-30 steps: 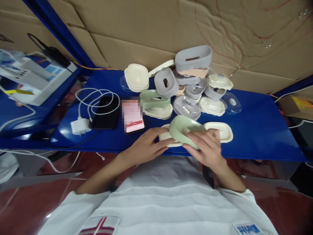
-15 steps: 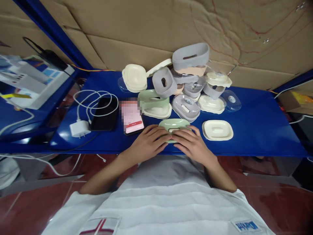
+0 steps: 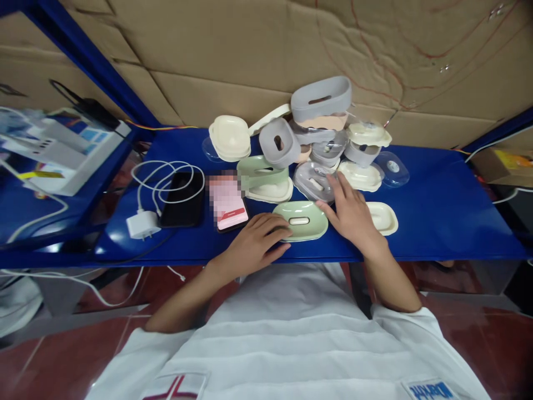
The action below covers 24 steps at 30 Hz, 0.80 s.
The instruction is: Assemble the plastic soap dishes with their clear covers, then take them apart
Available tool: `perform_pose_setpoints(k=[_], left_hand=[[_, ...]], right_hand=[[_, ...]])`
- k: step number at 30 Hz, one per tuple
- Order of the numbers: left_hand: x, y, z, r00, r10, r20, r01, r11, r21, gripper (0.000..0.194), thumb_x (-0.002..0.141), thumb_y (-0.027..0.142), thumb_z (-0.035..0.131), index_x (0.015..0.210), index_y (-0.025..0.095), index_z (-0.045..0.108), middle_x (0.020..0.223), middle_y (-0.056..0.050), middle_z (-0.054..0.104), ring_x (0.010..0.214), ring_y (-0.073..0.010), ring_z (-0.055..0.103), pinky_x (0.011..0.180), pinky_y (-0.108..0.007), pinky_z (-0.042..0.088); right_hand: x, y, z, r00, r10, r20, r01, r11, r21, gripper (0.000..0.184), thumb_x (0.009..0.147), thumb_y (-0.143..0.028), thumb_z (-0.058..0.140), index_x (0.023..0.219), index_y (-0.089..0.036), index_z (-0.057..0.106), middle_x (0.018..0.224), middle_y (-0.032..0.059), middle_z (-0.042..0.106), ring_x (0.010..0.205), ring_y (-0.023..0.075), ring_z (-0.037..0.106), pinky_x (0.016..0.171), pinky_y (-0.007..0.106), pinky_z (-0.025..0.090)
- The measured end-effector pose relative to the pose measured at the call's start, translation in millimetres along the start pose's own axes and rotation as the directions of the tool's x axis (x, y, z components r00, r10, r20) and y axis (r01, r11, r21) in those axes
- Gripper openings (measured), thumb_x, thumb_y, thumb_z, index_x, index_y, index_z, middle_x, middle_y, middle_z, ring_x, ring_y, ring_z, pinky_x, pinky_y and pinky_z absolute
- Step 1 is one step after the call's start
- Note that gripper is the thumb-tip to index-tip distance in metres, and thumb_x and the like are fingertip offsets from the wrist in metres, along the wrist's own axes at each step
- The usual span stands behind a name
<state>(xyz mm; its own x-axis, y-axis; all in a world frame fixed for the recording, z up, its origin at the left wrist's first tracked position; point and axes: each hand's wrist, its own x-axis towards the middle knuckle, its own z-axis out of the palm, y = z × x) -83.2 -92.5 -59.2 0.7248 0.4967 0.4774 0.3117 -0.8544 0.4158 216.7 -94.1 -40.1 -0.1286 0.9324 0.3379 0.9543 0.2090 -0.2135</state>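
Note:
A shallow green oval dish (image 3: 310, 221) with a pale bar in its middle lies flat on the blue table. My left hand (image 3: 260, 241) grips its left end, with the fingers over the rim and the thumb at the near side. My right hand (image 3: 353, 214) is off the dish, its fingers apart and stretched forward. Its fingertips reach the right edge of a grey oval dish (image 3: 312, 186) under a clear cover; whether they touch it I cannot tell. Partly behind my right wrist lies a cream oval dish (image 3: 386, 218).
Behind are piled grey rings (image 3: 322, 100), a green ring (image 3: 260, 173), cream dishes (image 3: 230, 136) and a clear cover (image 3: 392, 169). To the left lie a lit phone (image 3: 228, 200), a black device (image 3: 183, 205) and a white charger (image 3: 142, 224) with coiled cable. A cardboard wall (image 3: 233, 61) stands behind.
My right hand has left the green dish and moved right and forward to the grey dish. My left hand stays at the green dish's left end. The view has shifted slightly.

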Motion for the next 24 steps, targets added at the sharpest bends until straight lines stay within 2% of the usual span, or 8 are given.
perform_pose_setpoints(k=[2, 5, 8, 12, 14, 17, 21, 24], left_hand=[[0, 0, 0.6, 1.000, -0.003, 0.001, 0.003, 1.000, -0.004, 0.016, 0.107, 0.023, 0.068, 0.123, 0.022, 0.071, 0.125, -0.010, 0.075, 0.124, -0.0261, 0.070, 0.108, -0.045, 0.057], [-1, 0, 2.1, 1.000, -0.002, -0.019, 0.002, 1.000, 0.011, 0.012, 0.107, 0.023, 0.068, 0.118, 0.021, 0.072, 0.121, -0.009, 0.077, 0.120, -0.0251, 0.071, 0.105, -0.044, 0.057], [-1, 0, 2.9, 0.999, 0.011, -0.042, -0.010, 1.000, 0.020, 0.008, 0.108, 0.023, 0.068, 0.115, 0.022, 0.071, 0.118, -0.008, 0.077, 0.119, -0.0243, 0.072, 0.103, -0.042, 0.057], [-2, 0, 2.6, 0.998, 0.023, -0.056, -0.023, 1.000, 0.012, 0.006, 0.107, 0.022, 0.069, 0.113, 0.021, 0.069, 0.118, -0.007, 0.077, 0.117, -0.0242, 0.072, 0.102, -0.043, 0.059], [-3, 1, 2.5, 0.998, 0.015, -0.069, -0.014, 1.000, 0.015, 0.011, 0.106, 0.021, 0.070, 0.117, 0.022, 0.068, 0.125, -0.009, 0.074, 0.121, -0.0250, 0.072, 0.104, -0.045, 0.060], [-5, 2, 2.8, 0.992, -0.029, -0.120, 0.031, 0.999, 0.012, 0.034, 0.105, 0.020, 0.071, 0.137, 0.021, 0.060, 0.151, -0.019, 0.060, 0.143, -0.0305, 0.062, 0.115, -0.051, 0.059], [-6, 2, 2.9, 0.983, -0.043, -0.178, 0.046, 0.999, 0.011, 0.063, 0.103, 0.022, 0.076, 0.158, 0.022, 0.045, 0.169, -0.025, 0.039, 0.161, -0.0367, 0.044, 0.125, -0.057, 0.052], [-4, 1, 2.1, 0.994, -0.010, -0.105, 0.014, 0.999, 0.044, 0.062, 0.105, 0.022, 0.073, 0.160, 0.024, 0.045, 0.166, -0.022, 0.047, 0.157, -0.0369, 0.049, 0.124, -0.060, 0.052]], right_hand=[[-2, -3, 6, 0.999, 0.048, -0.012, -0.048, 0.999, 0.006, 0.070, 0.109, -0.063, 0.053, 0.164, -0.020, 0.049, 0.169, 0.0252, 0.047, 0.136, 0.0469, 0.067, 0.103, 0.063, 0.061], [-5, -6, 9, 0.991, 0.045, -0.129, -0.042, 0.999, 0.026, 0.059, 0.107, -0.062, 0.059, 0.149, -0.022, 0.061, 0.159, 0.0218, 0.057, 0.127, 0.0420, 0.071, 0.099, 0.057, 0.063], [-5, -3, 5, 0.982, 0.032, -0.186, -0.024, 0.999, 0.043, 0.047, 0.108, -0.058, 0.060, 0.139, -0.023, 0.066, 0.149, 0.0192, 0.065, 0.133, 0.0400, 0.069, 0.103, 0.057, 0.061], [-3, 7, -4, 0.981, 0.016, -0.193, 0.003, 0.995, 0.099, 0.045, 0.110, -0.052, 0.058, 0.143, -0.023, 0.065, 0.151, 0.0193, 0.065, 0.143, 0.0390, 0.063, 0.111, 0.059, 0.058], [-8, 9, -9, 0.970, -0.018, -0.241, 0.056, 0.986, 0.154, 0.043, 0.111, -0.048, 0.058, 0.147, -0.025, 0.063, 0.158, 0.0174, 0.063, 0.150, 0.0367, 0.059, 0.119, 0.060, 0.054], [-27, 6, -12, 0.944, -0.056, -0.325, 0.140, 0.961, 0.240, 0.043, 0.109, -0.042, 0.063, 0.151, -0.030, 0.061, 0.163, 0.0142, 0.059, 0.154, 0.0348, 0.056, 0.124, 0.060, 0.051], [-55, 0, -6, 0.963, -0.175, -0.207, 0.242, 0.899, 0.365, 0.045, 0.107, -0.038, 0.067, 0.152, -0.033, 0.060, 0.162, 0.0121, 0.061, 0.150, 0.0324, 0.061, 0.120, 0.055, 0.056], [-61, -2, -3, 0.962, -0.247, -0.115, 0.273, 0.873, 0.404, 0.040, 0.109, -0.040, 0.065, 0.148, -0.032, 0.063, 0.160, 0.0112, 0.064, 0.147, 0.0312, 0.063, 0.119, 0.054, 0.057]])
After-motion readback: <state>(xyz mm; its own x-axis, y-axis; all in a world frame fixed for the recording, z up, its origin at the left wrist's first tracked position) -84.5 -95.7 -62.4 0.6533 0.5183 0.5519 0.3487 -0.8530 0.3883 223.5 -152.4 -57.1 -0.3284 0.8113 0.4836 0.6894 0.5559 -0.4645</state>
